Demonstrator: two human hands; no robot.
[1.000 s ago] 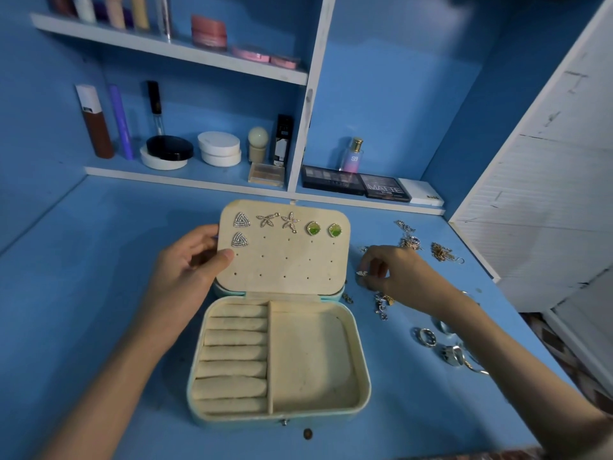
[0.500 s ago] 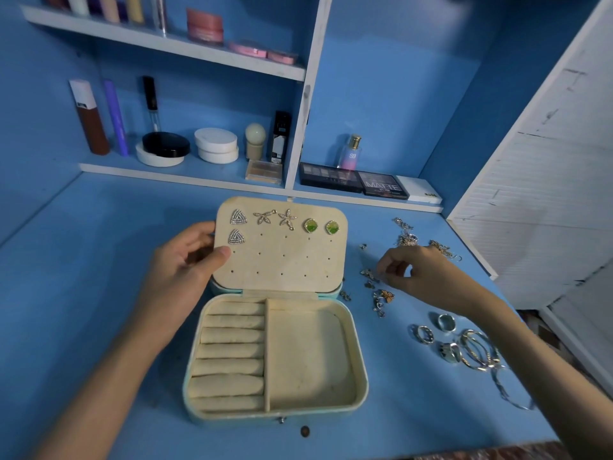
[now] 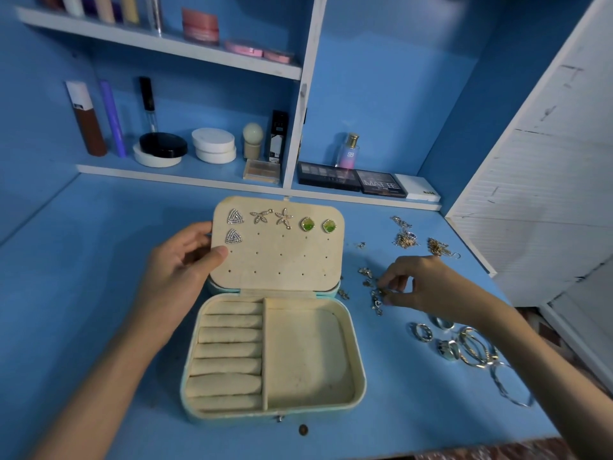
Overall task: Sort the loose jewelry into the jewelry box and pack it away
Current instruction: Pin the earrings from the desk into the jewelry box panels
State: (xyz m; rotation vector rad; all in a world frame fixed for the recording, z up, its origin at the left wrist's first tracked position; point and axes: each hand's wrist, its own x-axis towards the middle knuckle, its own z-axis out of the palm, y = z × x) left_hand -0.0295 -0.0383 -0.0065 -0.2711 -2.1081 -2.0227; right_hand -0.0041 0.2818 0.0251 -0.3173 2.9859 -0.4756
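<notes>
Trinkets: small silver loose trinkets [image 3: 374,302] lay centre right; our right hand [image 3: 428,287], nearer, pinched them.
Lid: our left hand [image 3: 179,277] gripped the cream perforated lid [image 3: 278,257].

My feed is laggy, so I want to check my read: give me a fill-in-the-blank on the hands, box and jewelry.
The left hand grips the jewelry box's ____.
Earrings pinned on the lid number ____.
The right hand pinches loose pieces lying ____ of the box.
The rings lie on the ____.
Missing: lid; six; right; table.
</notes>
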